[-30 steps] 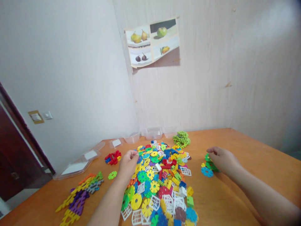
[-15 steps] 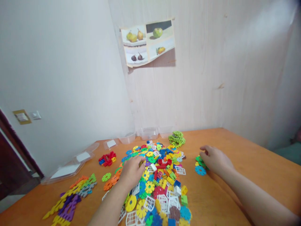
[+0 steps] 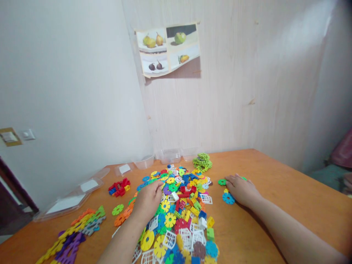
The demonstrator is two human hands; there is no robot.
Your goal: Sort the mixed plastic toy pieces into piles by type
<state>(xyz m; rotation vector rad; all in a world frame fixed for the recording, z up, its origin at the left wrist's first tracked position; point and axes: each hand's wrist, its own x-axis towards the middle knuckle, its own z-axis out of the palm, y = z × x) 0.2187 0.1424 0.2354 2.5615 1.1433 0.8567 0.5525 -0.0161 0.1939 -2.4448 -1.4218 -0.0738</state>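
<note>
My left hand (image 3: 147, 201) is over the left side of a heap of mixed plastic pieces. Its fingers are curled, with the tips largely hidden; whatever they hold cannot be made out. To the right of the heap, my right hand (image 3: 243, 190) lies flat, palm down, over several notched discs, its fingers stretched out. From under it show a green disc (image 3: 222, 182) and a blue disc (image 3: 228, 198). Within the heap are a yellow disc (image 3: 170, 220), a white lattice piece (image 3: 185, 238) and a white brick (image 3: 175, 196).
On the left of the table are joined red pieces (image 3: 121, 187), a lone lime disc (image 3: 117, 209) and purple interlocking strips (image 3: 72, 246). Clear lids (image 3: 64, 205) lie by the left edge. A clear tub (image 3: 144, 162) and a lime disc stack (image 3: 202, 162) stand at the back.
My right hand has lowered and flattened over the green discs, where its fingers were curled above them. My left hand stays over the heap. The view has turned slightly right.
</note>
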